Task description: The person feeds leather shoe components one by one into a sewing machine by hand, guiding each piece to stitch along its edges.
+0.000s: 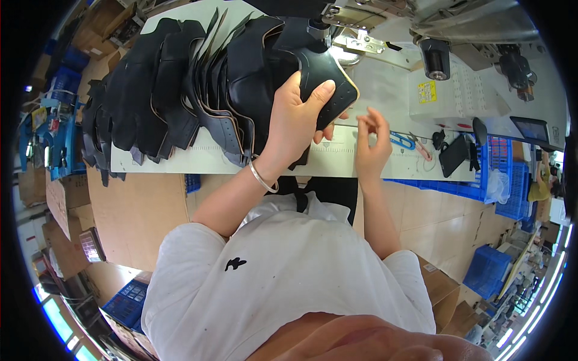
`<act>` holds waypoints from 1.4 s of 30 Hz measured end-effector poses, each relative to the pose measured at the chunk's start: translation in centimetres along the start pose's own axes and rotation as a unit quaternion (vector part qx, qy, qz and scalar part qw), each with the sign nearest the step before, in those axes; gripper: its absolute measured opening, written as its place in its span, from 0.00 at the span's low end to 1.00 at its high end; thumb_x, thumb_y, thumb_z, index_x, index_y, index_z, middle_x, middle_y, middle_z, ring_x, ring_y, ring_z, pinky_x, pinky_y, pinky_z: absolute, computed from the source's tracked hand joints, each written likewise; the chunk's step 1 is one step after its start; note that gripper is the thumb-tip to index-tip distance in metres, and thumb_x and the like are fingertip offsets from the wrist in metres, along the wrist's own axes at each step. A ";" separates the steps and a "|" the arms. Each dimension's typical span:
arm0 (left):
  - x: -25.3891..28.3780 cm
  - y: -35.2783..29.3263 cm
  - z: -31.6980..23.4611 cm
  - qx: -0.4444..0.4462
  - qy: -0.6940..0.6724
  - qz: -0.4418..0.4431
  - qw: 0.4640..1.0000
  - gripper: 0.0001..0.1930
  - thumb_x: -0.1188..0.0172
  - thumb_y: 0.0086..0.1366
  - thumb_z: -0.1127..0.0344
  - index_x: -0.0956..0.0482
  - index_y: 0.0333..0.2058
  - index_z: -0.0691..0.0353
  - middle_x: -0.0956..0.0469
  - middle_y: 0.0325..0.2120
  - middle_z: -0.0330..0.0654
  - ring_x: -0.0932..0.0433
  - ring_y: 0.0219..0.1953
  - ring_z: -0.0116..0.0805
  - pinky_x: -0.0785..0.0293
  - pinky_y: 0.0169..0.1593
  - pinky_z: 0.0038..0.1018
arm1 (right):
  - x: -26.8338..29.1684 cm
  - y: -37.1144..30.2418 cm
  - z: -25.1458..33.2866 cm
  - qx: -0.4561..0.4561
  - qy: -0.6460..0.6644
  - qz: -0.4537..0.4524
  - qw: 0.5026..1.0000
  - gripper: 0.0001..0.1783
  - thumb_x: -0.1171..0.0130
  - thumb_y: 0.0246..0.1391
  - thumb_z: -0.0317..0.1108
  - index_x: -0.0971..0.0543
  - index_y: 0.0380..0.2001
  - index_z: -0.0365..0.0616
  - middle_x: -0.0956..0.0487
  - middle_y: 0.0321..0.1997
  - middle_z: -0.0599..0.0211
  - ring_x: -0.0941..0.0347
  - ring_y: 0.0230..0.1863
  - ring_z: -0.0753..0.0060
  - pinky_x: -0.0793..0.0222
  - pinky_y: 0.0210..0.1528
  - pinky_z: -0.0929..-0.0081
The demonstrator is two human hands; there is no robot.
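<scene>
My left hand (pixel 299 111), with a bangle at the wrist, is closed on a black leather shoe upper (pixel 328 75). Its thumb presses on the top face and its fingertips show beneath. Small punched holes run along the upper's right edge, which has a pale rim. The upper's far end reaches under the sewing machine head (pixel 355 42). Just to the right, my right hand (pixel 373 141) hovers over the table's front edge, fingers loosely bent and apart, with nothing visible in it. Left of my left hand, more black leather uppers (pixel 174 84) lie overlapped in a long row.
The white worktable (pixel 211 163) carries a ruler scale along its front. On its right lie blue-handled snips (pixel 402 140), pink-handled scissors (pixel 421 147) and a black phone (pixel 453 156). Blue crates (pixel 487 271) and cardboard (pixel 138 222) stand around the table.
</scene>
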State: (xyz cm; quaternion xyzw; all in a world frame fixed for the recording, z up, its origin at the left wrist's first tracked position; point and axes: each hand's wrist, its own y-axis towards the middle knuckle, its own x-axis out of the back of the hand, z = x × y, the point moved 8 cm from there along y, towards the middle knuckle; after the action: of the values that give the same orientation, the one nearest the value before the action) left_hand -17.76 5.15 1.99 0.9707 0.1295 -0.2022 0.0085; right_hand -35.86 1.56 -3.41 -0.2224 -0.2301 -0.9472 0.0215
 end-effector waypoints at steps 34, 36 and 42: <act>2.6 4.4 -3.9 0.049 0.108 0.106 0.987 0.14 0.43 0.65 0.65 0.27 0.46 0.67 0.22 0.20 0.49 0.34 0.07 0.20 0.44 0.10 0.15 | -0.1 -3.6 -1.2 0.080 -0.114 0.041 0.989 0.05 0.42 0.54 0.22 0.22 0.35 0.37 0.22 0.28 0.60 0.27 0.28 0.66 0.32 0.32 0.74; 2.8 4.8 -3.8 0.065 0.110 0.115 0.985 0.15 0.42 0.65 0.65 0.27 0.48 0.65 0.22 0.20 0.49 0.36 0.07 0.20 0.45 0.09 0.15 | -0.1 -3.5 -0.9 0.087 -0.115 0.041 0.989 0.05 0.42 0.53 0.21 0.22 0.35 0.37 0.22 0.29 0.60 0.26 0.28 0.65 0.32 0.32 0.73; 3.2 6.3 -4.1 0.049 0.131 0.141 0.980 0.12 0.43 0.65 0.66 0.25 0.45 0.64 0.22 0.18 0.47 0.37 0.07 0.19 0.48 0.09 0.14 | -0.3 -3.6 -0.9 0.076 -0.122 0.051 0.988 0.06 0.42 0.52 0.22 0.22 0.35 0.40 0.20 0.32 0.61 0.25 0.32 0.58 0.31 0.36 0.67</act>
State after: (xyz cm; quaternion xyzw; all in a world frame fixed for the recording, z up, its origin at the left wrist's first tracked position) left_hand -11.70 0.14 4.27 0.9965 -0.0186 -0.0762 -0.0276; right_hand -36.53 4.32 -5.79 -0.3457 -0.2912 -0.8901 0.0580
